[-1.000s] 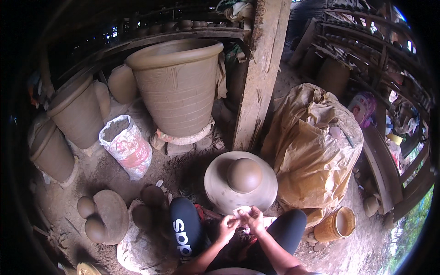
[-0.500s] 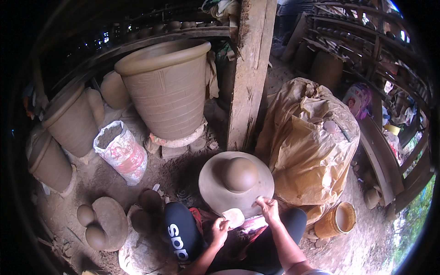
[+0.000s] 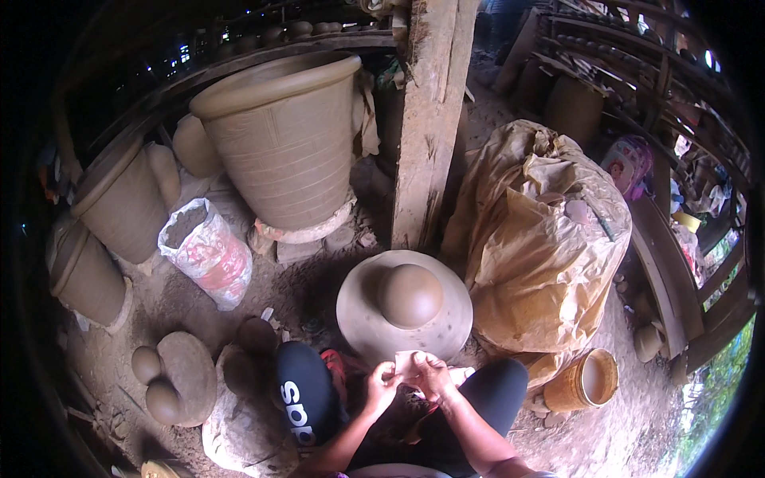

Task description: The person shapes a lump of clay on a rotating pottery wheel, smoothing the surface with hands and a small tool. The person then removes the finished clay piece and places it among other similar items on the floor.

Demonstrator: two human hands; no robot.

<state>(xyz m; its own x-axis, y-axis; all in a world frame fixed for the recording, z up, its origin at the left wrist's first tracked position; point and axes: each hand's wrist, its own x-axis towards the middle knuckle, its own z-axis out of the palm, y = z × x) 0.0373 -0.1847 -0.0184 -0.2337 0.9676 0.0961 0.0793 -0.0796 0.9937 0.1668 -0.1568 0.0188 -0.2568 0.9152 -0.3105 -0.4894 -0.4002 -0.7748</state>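
Note:
A thin, flat, pale piece (image 3: 406, 363) is held up between my hands, just in front of the near edge of a round turntable (image 3: 356, 315). My left hand (image 3: 382, 388) pinches its left side. On the right side my right hand (image 3: 433, 378) grips it with thumb and fingers, covering part of it. What the piece is made of I cannot make out. On the turntable sits a smooth, rounded brown clay form (image 3: 410, 296), touched by neither hand.
Behind the turntable rises a wooden post (image 3: 429, 135). A large clay pot (image 3: 283, 151) and an open sack (image 3: 209, 255) stand left. To the right are a bulky brown-sheeted heap (image 3: 542, 263) and a bucket of cloudy liquid (image 3: 567, 388). Rounded clay pieces (image 3: 163, 401) lie lower left.
My right hand has come from the turntable's near edge to the flat piece. The left hand has brought the piece more upright. The whole view has shifted slightly.

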